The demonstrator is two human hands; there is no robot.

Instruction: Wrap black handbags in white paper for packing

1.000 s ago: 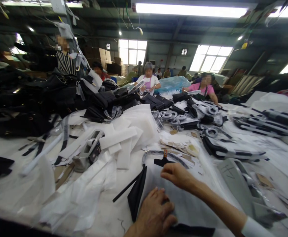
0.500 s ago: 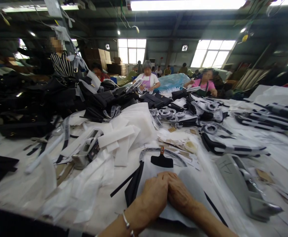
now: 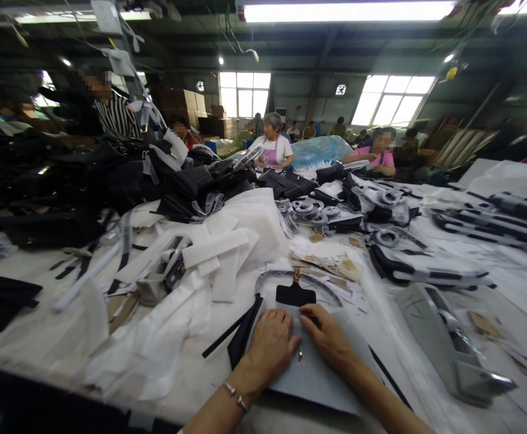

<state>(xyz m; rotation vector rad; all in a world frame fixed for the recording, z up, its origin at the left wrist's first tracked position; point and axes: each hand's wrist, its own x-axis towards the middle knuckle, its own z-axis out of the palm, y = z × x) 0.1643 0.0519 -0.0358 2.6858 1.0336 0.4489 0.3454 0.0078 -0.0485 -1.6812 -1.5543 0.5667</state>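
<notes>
A black handbag [image 3: 244,337] lies in front of me, its front covered by a thin white foam sheet [image 3: 317,392]. My left hand [image 3: 273,339] rests palm down on the sheet, fingers stretched out. On the sheet's other side my right hand [image 3: 329,334] touches it near its top edge, fingers slightly bent and apart. A small gold clasp [image 3: 300,355] shows through the sheet between my hands. Above them sits a black tab [image 3: 296,295] with a metal end piece. Behind it curves a wrapped handle [image 3: 330,292]. A black strap [image 3: 224,335] sticks out at the left.
Grey tape dispensers stand left [image 3: 159,278] and right [image 3: 448,343]. White foam sheets [image 3: 249,232] are piled ahead. Black bags [image 3: 191,178] heap at the back left, and wrapped bags [image 3: 426,268] lie to the right. Several co-workers [image 3: 272,144] are across the table.
My hands were together over the middle of the sheet. They have moved apart, left hand to the left and right hand slightly right, uncovering the gold clasp.
</notes>
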